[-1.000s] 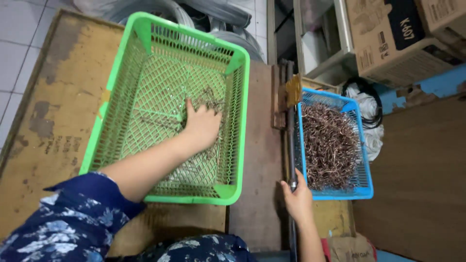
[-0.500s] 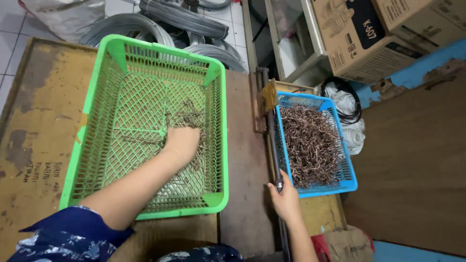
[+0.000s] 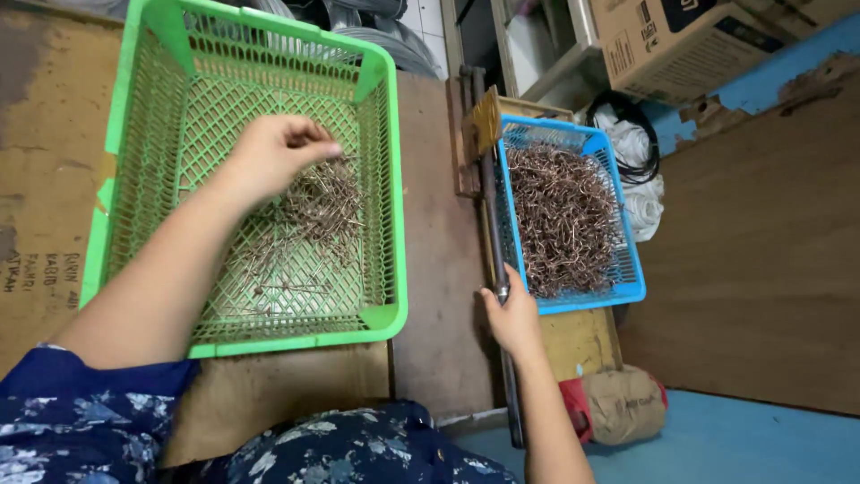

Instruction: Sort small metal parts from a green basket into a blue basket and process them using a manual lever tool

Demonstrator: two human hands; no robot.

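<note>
Evidently light, stiff and springy, the wire bits (image 3: 309, 211) suit a pinch; left hand (image 3: 269, 157) fingers pinch some, right hand (image 3: 512, 315) grips a rod (image 3: 494, 242).

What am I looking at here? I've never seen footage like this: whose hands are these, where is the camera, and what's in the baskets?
There is no machine: a person works with bare hands, and the single camera sits on their head, looking down. The left hand reaches into a green basket and pinches at a thin scatter of wire pieces. The right hand has its grip on a dark metal rod beside a blue basket, which is heaped with many more bent wires. Both baskets rest on a worn wooden surface. Cardboard boxes stand beyond.
</note>
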